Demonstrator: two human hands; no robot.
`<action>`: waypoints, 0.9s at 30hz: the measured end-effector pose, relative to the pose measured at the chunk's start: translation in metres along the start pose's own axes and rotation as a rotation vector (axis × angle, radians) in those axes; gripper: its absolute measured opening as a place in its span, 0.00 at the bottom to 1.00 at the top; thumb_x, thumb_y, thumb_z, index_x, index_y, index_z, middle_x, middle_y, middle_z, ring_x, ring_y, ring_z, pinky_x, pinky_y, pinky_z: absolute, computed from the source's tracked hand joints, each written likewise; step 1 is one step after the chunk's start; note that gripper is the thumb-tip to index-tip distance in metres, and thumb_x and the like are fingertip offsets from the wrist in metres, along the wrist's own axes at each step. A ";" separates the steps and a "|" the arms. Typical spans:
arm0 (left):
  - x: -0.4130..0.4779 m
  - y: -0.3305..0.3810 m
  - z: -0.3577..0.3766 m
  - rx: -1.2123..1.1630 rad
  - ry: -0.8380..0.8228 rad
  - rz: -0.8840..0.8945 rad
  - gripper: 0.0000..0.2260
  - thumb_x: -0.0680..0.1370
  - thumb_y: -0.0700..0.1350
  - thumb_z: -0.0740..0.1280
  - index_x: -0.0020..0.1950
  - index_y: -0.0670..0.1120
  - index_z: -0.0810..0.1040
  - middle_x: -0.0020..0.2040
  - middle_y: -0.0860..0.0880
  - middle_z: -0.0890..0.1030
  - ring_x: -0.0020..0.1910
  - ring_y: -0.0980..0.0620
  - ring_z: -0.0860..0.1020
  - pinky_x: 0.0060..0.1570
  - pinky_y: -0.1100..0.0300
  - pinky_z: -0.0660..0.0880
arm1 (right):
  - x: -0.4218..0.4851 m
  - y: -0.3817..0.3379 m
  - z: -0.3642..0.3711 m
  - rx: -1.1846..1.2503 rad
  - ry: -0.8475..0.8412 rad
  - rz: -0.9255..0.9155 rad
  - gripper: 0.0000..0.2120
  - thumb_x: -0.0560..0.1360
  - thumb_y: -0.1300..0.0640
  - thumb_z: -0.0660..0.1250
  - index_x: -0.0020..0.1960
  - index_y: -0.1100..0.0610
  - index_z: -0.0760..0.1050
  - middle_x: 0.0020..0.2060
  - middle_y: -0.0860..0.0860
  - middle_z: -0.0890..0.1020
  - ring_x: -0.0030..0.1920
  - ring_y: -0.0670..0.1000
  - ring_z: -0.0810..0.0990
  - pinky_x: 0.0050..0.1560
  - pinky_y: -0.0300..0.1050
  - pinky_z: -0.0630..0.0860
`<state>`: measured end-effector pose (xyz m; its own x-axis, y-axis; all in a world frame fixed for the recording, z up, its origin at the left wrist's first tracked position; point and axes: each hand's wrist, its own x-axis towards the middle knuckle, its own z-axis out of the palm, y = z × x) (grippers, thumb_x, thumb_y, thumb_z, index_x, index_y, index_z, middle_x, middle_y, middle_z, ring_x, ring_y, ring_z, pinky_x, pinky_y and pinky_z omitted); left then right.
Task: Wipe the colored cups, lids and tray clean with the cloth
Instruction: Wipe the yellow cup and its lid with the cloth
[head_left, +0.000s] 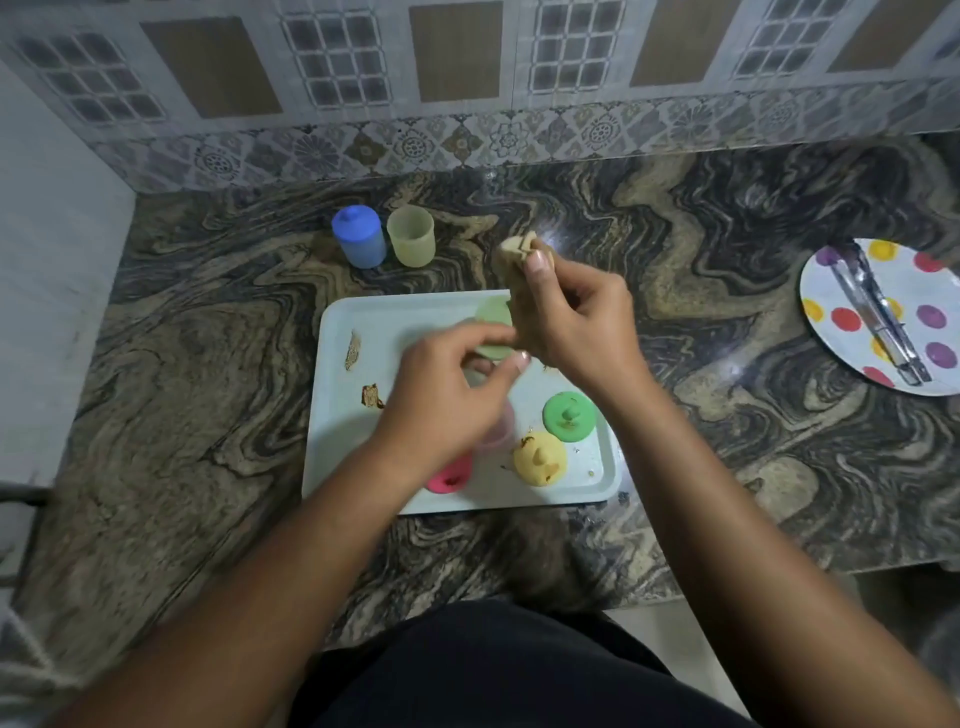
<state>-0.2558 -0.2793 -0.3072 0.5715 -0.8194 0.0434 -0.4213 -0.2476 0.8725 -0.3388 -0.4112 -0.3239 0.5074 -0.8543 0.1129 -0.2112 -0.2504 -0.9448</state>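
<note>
Above the tray (332, 415): left hand (441, 400) pinched round the green cup (493, 327), tilted to meet the cloth; right hand (576, 317) clenched on the bunched cloth (519, 260), pressed against the cup, seemingly to wipe it; green lid (569, 417), yellow lid (539, 458), pink lid (448, 480) left smeared on the tray; blue cup (359, 237) and yellow cup (410, 235) parked behind, probably finished.

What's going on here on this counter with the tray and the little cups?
A person is cleaning a set of small plastic cups. The right hand holds a cloth against a green cup steadied by the left hand, above the tray. Green, yellow and pink lids still lie on the smeared tray. A blue cup and a yellow cup stand behind it.
</note>
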 end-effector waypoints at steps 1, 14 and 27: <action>-0.014 -0.001 0.009 0.009 -0.025 -0.021 0.11 0.75 0.46 0.74 0.56 0.50 0.84 0.45 0.64 0.82 0.44 0.61 0.81 0.48 0.75 0.74 | -0.010 0.004 -0.007 0.010 0.000 0.017 0.15 0.80 0.43 0.63 0.42 0.48 0.82 0.36 0.40 0.76 0.30 0.43 0.73 0.33 0.45 0.73; -0.072 -0.050 0.088 0.487 -0.209 -0.094 0.14 0.78 0.51 0.66 0.62 0.49 0.78 0.46 0.53 0.84 0.44 0.51 0.82 0.39 0.53 0.80 | -0.106 0.088 -0.061 -0.216 -0.133 0.170 0.19 0.79 0.41 0.65 0.63 0.50 0.82 0.51 0.46 0.87 0.39 0.45 0.85 0.40 0.49 0.82; -0.071 -0.054 0.117 0.478 -0.008 -0.079 0.11 0.78 0.51 0.66 0.57 0.48 0.80 0.40 0.52 0.82 0.39 0.49 0.80 0.35 0.52 0.79 | -0.119 0.104 -0.085 -0.201 -0.205 0.129 0.17 0.80 0.49 0.68 0.66 0.54 0.80 0.61 0.43 0.82 0.43 0.30 0.81 0.42 0.31 0.77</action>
<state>-0.3557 -0.2685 -0.4146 0.6104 -0.7919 -0.0194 -0.6539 -0.5176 0.5518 -0.4920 -0.3743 -0.4100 0.6192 -0.7803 -0.0880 -0.4353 -0.2478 -0.8655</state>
